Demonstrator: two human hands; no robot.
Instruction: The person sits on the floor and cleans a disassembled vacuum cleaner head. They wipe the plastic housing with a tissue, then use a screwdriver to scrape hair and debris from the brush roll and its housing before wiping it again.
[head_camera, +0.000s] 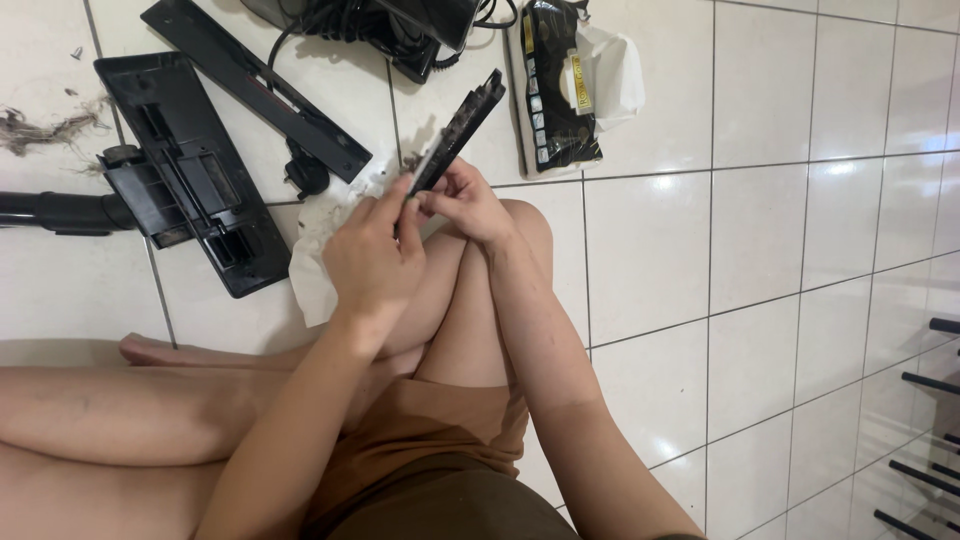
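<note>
Above the knees, both hands' grip clasps a long, black, dusty brush strip (455, 135)

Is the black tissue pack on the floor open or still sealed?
Open: white tissue billows out of the tissue pack, lying flat on the tiled floor.

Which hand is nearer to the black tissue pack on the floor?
The right hand. It holds the narrow black brush strip on the side toward the tissue pack; the left hand grips the strip's lower end, farther away, over the white tissue.
</note>
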